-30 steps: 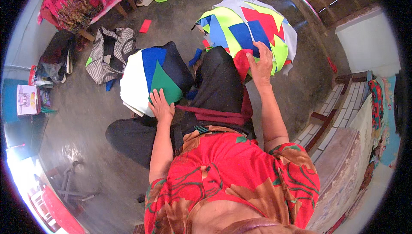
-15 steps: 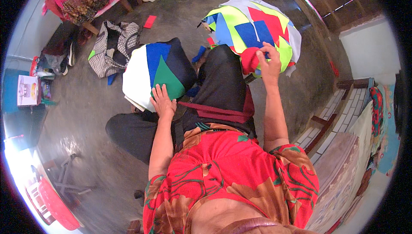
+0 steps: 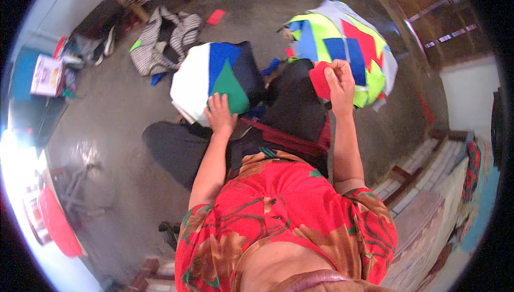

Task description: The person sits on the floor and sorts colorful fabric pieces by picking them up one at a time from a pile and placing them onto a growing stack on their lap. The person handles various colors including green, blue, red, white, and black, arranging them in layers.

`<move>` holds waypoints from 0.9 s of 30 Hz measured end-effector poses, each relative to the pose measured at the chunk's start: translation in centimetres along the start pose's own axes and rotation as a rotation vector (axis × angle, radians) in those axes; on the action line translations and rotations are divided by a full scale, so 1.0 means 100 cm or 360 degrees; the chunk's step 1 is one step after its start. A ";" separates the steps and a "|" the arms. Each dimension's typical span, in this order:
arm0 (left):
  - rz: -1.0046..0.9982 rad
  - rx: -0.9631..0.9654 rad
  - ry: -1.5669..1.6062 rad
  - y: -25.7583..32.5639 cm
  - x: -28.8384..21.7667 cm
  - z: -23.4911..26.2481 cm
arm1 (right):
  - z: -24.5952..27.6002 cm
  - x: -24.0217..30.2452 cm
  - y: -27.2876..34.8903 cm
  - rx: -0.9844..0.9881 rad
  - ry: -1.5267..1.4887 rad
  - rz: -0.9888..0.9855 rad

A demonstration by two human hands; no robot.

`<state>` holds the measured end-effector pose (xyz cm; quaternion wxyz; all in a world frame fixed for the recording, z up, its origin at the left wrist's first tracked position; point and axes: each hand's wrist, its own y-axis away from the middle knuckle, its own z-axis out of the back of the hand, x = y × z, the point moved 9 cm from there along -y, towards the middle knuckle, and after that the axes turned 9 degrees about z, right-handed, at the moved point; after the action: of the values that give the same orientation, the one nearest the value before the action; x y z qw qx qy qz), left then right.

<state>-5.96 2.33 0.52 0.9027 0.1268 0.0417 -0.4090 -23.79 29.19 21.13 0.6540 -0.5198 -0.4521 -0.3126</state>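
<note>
My left hand (image 3: 220, 114) extended forward, palm flat and fingers spread on the green triangle (image 3: 229, 87) of the left fabric stack (image 3: 195, 85), grip open, my right hand (image 3: 338, 80) raised, grip pinching a red fabric piece (image 3: 320, 80) before the multicoloured fabric pile (image 3: 342, 43) on the floor (image 3: 112, 126).

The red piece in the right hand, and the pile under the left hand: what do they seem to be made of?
The red piece pinched by the right hand looks like thin felt or similar matte cloth: flat colour, no shine, a soft bent edge. The pile under the left hand seems to be the same sort of sheet, in white, blue, green and dark layers that droop at the edges. The exact fibre cannot be told.
</note>
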 end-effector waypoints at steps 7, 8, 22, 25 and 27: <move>-0.0271 -0.0467 0.0505 0.016 -0.015 0.051 | -0.102 0.010 0.027 0.0630 0.0030 0.0087; -0.0351 -0.0296 0.0839 0.014 -0.018 0.048 | -0.114 0.008 0.031 0.0668 -0.0283 0.0064; 0.0022 0.1562 0.3247 0.026 -0.054 0.019 | -0.148 -0.135 0.062 0.0458 -0.1039 -0.1130; -0.0063 0.1501 0.3373 0.024 -0.049 0.021 | -0.144 -0.143 0.064 0.0358 -0.0982 -0.1169; -0.0138 0.1476 0.3389 0.023 -0.045 0.022 | -0.143 -0.145 0.066 0.0327 -0.0961 -0.1188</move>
<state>-7.28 6.51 3.94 0.2634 0.7233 0.6302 -0.1020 -19.90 16.26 4.46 0.3849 -0.3225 -0.8054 -0.3148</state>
